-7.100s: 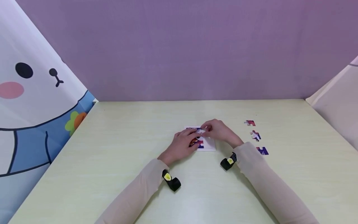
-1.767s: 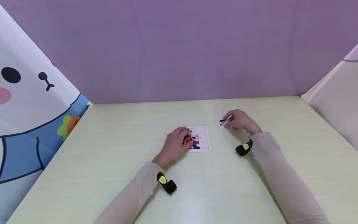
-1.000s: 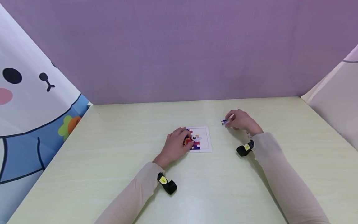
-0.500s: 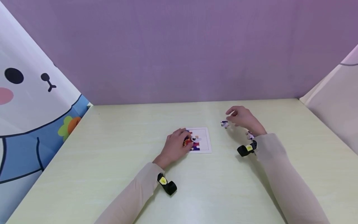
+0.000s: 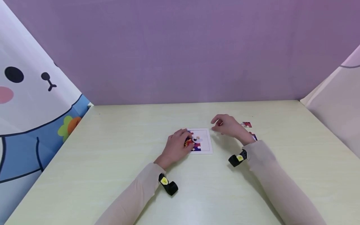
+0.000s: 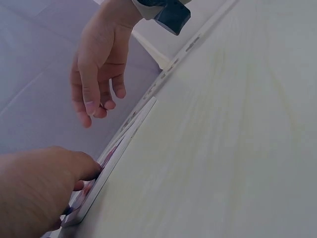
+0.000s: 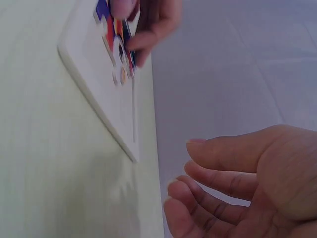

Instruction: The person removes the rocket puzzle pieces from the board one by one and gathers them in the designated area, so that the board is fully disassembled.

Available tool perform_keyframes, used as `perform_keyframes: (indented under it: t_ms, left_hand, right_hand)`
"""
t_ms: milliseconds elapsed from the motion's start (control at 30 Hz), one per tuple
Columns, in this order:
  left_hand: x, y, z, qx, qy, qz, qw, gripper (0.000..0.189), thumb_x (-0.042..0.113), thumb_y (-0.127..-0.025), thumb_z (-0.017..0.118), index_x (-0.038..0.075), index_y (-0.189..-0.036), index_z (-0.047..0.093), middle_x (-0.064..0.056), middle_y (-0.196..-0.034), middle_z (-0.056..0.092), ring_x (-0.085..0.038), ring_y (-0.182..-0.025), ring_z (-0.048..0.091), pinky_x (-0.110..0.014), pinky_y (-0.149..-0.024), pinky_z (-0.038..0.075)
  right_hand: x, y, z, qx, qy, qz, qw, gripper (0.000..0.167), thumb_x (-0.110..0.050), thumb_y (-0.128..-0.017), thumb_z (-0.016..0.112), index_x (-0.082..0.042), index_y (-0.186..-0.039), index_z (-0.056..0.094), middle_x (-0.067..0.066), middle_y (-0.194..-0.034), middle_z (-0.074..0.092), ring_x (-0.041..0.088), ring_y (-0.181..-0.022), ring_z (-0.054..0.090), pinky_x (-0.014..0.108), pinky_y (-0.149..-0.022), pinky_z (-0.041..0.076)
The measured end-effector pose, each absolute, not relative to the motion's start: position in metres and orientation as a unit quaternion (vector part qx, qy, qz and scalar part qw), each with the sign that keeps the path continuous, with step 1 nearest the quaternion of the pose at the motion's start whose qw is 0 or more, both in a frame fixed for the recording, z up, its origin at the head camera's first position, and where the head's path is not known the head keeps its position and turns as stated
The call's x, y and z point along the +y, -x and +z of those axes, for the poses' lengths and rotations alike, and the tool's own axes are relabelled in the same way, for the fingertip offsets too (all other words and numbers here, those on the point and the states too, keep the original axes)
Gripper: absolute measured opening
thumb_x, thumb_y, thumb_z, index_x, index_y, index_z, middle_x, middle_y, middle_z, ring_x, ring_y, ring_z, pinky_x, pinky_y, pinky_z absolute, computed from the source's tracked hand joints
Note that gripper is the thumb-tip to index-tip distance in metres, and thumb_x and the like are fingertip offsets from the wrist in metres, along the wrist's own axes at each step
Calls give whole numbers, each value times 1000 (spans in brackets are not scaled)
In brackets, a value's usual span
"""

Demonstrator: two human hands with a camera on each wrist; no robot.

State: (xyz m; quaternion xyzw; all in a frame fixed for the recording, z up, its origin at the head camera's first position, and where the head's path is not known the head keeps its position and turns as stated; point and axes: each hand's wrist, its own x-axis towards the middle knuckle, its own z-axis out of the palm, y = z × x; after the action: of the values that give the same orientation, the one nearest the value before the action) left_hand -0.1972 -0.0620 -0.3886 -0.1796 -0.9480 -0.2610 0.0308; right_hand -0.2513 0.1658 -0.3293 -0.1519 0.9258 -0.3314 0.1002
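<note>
A small white jigsaw tray [image 5: 207, 142] lies on the table, its left part filled with colourful pieces [image 7: 119, 49] that show a cartoon eye. My left hand [image 5: 175, 145] holds the tray at its left side, fingers and thumb bent over the pieces and covering some of them. To the right of the tray, my right hand [image 5: 228, 126] hovers above the table with loosely bent fingers. Nothing shows between its fingers [image 7: 218, 148] in the right wrist view. A red and purple jigsaw piece [image 5: 247, 124] lies beyond that hand; another piece [image 5: 254, 136] is partly covered by the wrist.
The pale wooden table [image 5: 126, 131] ends at a purple backdrop [image 5: 180, 56]. A cartoon-printed cloth [image 5: 36, 109] hangs along the left side and a white cloth [image 5: 334, 93] along the right. Each wrist bears a black camera band [image 5: 168, 185].
Earlier my right hand left the tray and pinched a white and purple piece; it let go half a second ago. Now it has moved left, empty, hiding that piece's spot. The left hand stays.
</note>
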Motion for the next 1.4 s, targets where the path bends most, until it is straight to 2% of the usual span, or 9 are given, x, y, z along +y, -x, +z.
perform_keyframes:
  t_ms: [167,367,800,1067,1400]
  left_hand:
    - [-62,197,-387,-949,179,-258,27,30,33,-94,58,12,-115,59,-13,-145,45,-30,-138,36,-53,-110,29]
    - [-63,198,-387,-948,184,-258,39,33,32,-93,58,10,-117,58,-14,-143,46,-31,-137,37,-54,-108,31]
    - [-63,199,-389,-945,188,-264,44,32,30,-92,61,9,-116,57,-12,-139,49,-30,-137,37,-54,-108,31]
    - [-63,199,-388,-944,191,-266,45,32,30,-92,61,9,-116,57,-12,-138,50,-30,-137,38,-54,-107,31]
    - [-63,200,-389,-944,190,-266,42,33,30,-92,60,9,-117,57,-12,-138,50,-29,-137,38,-54,-107,31]
  right_hand:
    - [150,243,-332,916,179,-340,116,28,-8,-88,64,3,-113,60,13,-90,60,18,-71,56,25,-61,49]
    - [138,238,-338,915,200,-328,123,25,-10,-88,65,0,-110,62,10,-90,62,19,-78,55,26,-67,44]
    - [125,233,-345,908,226,-322,143,24,-8,-85,67,0,-107,62,9,-87,64,17,-77,57,27,-70,45]
    - [122,234,-349,915,222,-301,149,28,-12,-83,72,-2,-107,62,7,-88,62,18,-77,53,28,-71,44]
    - [121,234,-349,915,225,-302,146,28,-7,-80,75,-3,-104,62,7,-88,58,18,-80,51,29,-73,43]
